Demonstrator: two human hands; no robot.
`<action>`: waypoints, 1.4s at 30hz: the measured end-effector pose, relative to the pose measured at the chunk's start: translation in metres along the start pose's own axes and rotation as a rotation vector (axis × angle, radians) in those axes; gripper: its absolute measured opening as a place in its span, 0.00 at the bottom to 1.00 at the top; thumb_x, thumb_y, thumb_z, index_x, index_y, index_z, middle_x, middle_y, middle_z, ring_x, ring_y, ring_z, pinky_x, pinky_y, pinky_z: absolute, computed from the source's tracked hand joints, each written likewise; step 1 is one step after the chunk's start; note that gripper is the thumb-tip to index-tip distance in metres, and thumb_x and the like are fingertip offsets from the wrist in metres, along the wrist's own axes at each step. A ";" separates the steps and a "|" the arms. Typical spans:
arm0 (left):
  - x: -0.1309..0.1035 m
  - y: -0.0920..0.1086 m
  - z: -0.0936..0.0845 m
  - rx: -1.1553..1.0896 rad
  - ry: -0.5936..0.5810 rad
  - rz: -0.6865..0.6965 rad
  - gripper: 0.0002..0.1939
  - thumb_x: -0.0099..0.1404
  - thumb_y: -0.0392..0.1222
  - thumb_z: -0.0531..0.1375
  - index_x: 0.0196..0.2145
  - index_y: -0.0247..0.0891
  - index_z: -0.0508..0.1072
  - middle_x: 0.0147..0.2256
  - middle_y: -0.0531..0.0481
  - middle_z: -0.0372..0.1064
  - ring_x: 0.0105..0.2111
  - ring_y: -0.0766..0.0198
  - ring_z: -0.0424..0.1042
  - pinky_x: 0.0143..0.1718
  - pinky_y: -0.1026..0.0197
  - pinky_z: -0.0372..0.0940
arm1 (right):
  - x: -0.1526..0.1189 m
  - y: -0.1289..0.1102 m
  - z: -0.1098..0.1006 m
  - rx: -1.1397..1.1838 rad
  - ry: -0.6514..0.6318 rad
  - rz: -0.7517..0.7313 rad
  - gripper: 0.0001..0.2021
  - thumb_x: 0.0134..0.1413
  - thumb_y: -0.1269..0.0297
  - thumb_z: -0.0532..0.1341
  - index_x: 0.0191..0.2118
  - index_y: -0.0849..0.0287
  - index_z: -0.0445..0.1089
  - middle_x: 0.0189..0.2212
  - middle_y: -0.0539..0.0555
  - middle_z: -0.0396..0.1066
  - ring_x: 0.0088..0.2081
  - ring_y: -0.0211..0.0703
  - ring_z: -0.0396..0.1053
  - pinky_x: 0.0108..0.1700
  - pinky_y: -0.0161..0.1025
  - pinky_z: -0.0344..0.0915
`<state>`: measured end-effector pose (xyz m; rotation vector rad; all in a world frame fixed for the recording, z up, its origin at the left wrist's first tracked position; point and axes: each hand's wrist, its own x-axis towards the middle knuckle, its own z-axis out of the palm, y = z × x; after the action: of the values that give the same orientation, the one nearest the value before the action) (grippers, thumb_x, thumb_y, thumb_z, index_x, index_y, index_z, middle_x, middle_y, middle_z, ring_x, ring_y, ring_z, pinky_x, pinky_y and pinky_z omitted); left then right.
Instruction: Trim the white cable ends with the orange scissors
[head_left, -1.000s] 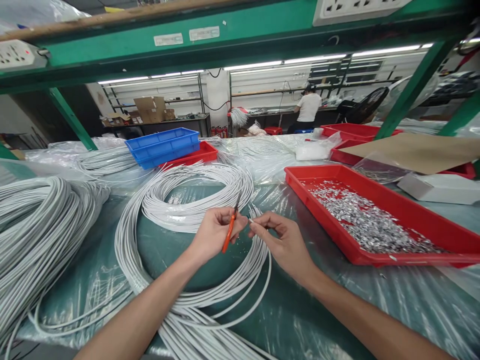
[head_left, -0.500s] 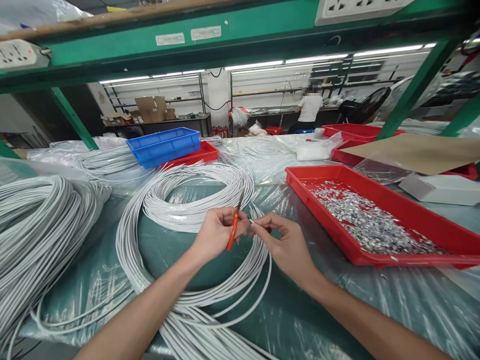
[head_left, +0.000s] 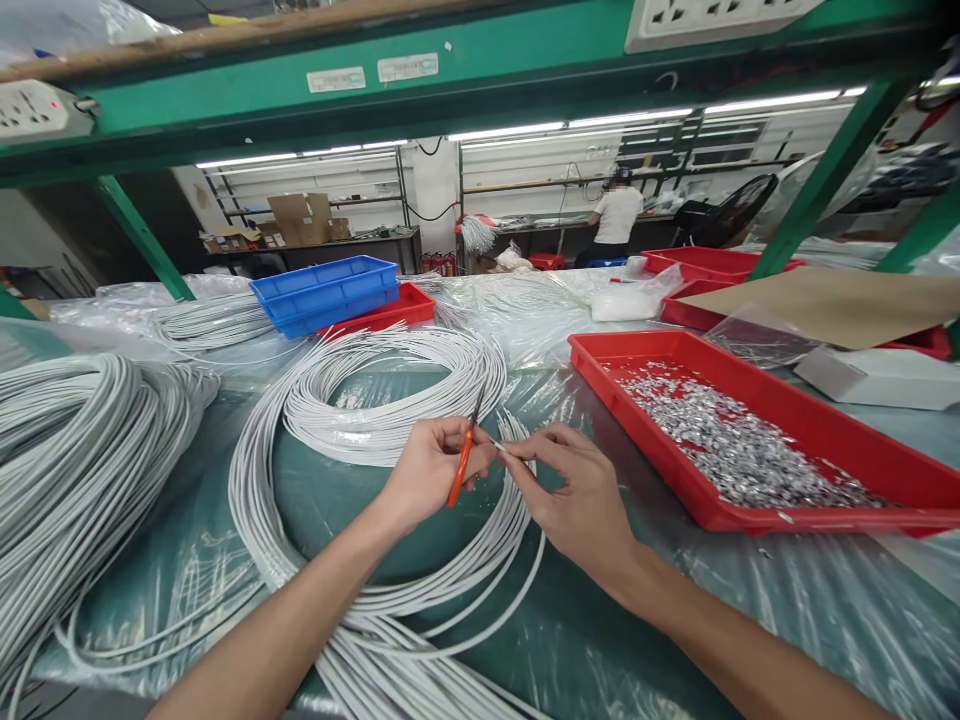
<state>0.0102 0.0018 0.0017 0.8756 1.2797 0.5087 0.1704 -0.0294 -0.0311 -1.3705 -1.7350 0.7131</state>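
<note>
My left hand [head_left: 431, 470] is closed around a slim orange-handled tool [head_left: 460, 466], whose dark narrow tip points up and away; its exact kind does not show. The fingertips of that hand also meet at the end of a white cable [head_left: 500, 446]. From the other side my right hand [head_left: 574, 490] pinches the same cable between thumb and forefinger. Both hands are over the front coil of white cables [head_left: 259, 500], close to its loose ends. Behind them lies another cable coil [head_left: 322, 420]. My fingers partly hide the cable's tip.
Right of my hands stands a red tray [head_left: 637, 465] of small shiny metal pieces. A thick cable bundle [head_left: 67, 480] lies left. A blue bin [head_left: 326, 295] rests on a red one behind the coils. A green shelf beam [head_left: 262, 110] crosses overhead. A person [head_left: 619, 215] is far back.
The orange-handled tool has tilted slightly and shifted a little left. My hands have drawn slightly apart, and a bit more of the cable end shows between them.
</note>
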 end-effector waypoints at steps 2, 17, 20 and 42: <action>-0.001 0.002 0.000 0.013 0.010 -0.006 0.01 0.53 0.30 0.58 0.26 0.31 0.67 0.18 0.56 0.60 0.17 0.74 0.57 0.18 0.70 0.51 | 0.000 0.000 -0.001 -0.026 0.007 -0.047 0.04 0.55 0.75 0.62 0.33 0.62 0.75 0.25 0.52 0.69 0.31 0.39 0.66 0.35 0.38 0.62; 0.000 -0.002 -0.006 0.032 -0.045 0.044 0.02 0.53 0.30 0.56 0.24 0.32 0.66 0.18 0.56 0.56 0.19 0.75 0.51 0.20 0.70 0.47 | 0.000 -0.004 -0.004 0.101 -0.070 0.064 0.05 0.56 0.74 0.61 0.32 0.59 0.73 0.26 0.49 0.70 0.31 0.38 0.66 0.34 0.37 0.62; -0.001 0.001 -0.006 0.028 -0.044 0.040 0.02 0.52 0.29 0.56 0.24 0.31 0.66 0.18 0.56 0.57 0.19 0.74 0.53 0.20 0.70 0.47 | 0.000 -0.004 -0.003 0.140 -0.106 0.130 0.05 0.57 0.72 0.61 0.31 0.58 0.73 0.26 0.48 0.71 0.30 0.38 0.66 0.35 0.37 0.62; 0.000 -0.002 -0.004 0.014 -0.010 -0.013 0.08 0.53 0.38 0.64 0.28 0.31 0.70 0.22 0.53 0.65 0.20 0.73 0.59 0.21 0.69 0.53 | -0.001 -0.002 -0.001 0.283 -0.170 0.270 0.08 0.58 0.69 0.59 0.30 0.58 0.74 0.27 0.50 0.73 0.30 0.40 0.69 0.35 0.38 0.64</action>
<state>0.0058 0.0018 0.0004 0.8800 1.2800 0.4848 0.1697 -0.0308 -0.0291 -1.3890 -1.5174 1.2068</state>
